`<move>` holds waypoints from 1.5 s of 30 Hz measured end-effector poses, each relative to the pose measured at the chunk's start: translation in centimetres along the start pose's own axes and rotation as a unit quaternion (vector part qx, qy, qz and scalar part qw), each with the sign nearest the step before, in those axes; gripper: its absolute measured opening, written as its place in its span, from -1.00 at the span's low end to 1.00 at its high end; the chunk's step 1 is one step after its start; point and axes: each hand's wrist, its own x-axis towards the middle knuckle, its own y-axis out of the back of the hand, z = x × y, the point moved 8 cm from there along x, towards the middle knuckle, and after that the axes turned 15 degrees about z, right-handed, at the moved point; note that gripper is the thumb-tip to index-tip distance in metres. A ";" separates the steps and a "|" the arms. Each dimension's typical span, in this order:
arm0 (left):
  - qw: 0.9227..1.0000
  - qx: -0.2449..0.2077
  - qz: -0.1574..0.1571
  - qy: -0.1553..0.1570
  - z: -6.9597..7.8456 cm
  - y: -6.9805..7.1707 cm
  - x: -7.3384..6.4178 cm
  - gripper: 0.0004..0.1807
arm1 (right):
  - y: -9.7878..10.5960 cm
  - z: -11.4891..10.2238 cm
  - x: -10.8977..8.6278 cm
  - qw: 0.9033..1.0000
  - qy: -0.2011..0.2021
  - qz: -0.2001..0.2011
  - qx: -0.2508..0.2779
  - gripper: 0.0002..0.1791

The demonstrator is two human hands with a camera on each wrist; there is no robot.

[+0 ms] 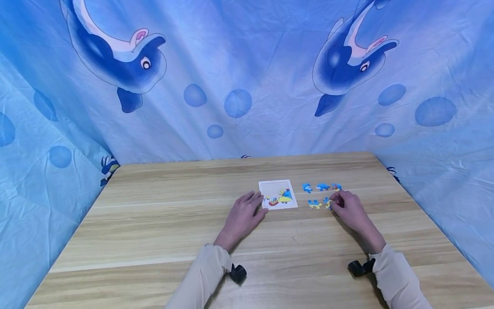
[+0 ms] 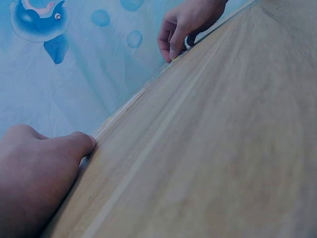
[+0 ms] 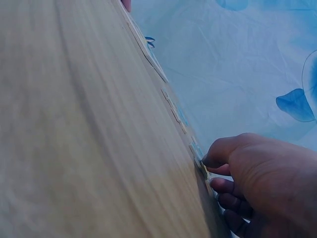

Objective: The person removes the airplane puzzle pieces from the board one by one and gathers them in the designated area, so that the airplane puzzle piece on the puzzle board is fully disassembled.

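A white-framed jigsaw puzzle board (image 1: 278,182) lies flat on the table, part of its picture in place at the lower and right side. My left hand (image 1: 242,216) rests on the tabletop, fingers extended, touching the board's left edge. To the right of the board, loose puzzle pieces lie in two rows; one blue-and-yellow piece (image 1: 314,204) sits in the near row. My right hand (image 1: 349,209) pinches a puzzle piece (image 1: 327,203) at the right end of that row, partly covered by the fingers. In the right wrist view, the thumb (image 3: 218,152) hides much of it.
Blue loose pieces (image 1: 322,187) form the far row, one close to the right knuckles. The wooden table (image 1: 162,223) reaches back to a blue dolphin-print curtain (image 1: 266,64), which also hangs at both sides. A black wrist camera (image 1: 238,274) hangs under the left sleeve.
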 end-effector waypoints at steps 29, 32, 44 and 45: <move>1.000 0.003 0.015 -0.012 -0.1 -0.1 0.1 -0.46 | 0.1 -0.3 0.2 1.000 -0.004 -0.011 0.005 -0.84; 1.000 0.004 0.015 -0.011 -0.2 -0.1 0.1 -0.46 | -0.1 -0.9 0.4 1.000 0.000 -0.012 0.018 -0.83; 1.000 0.005 0.007 -0.007 -0.2 -0.2 0.0 -0.45 | -2.1 -4.0 1.5 0.997 0.034 -0.022 0.069 -0.81; 1.000 0.004 0.009 -0.008 -0.2 -0.2 0.0 -0.45 | -2.4 -4.1 1.5 0.997 0.031 -0.028 0.070 -0.80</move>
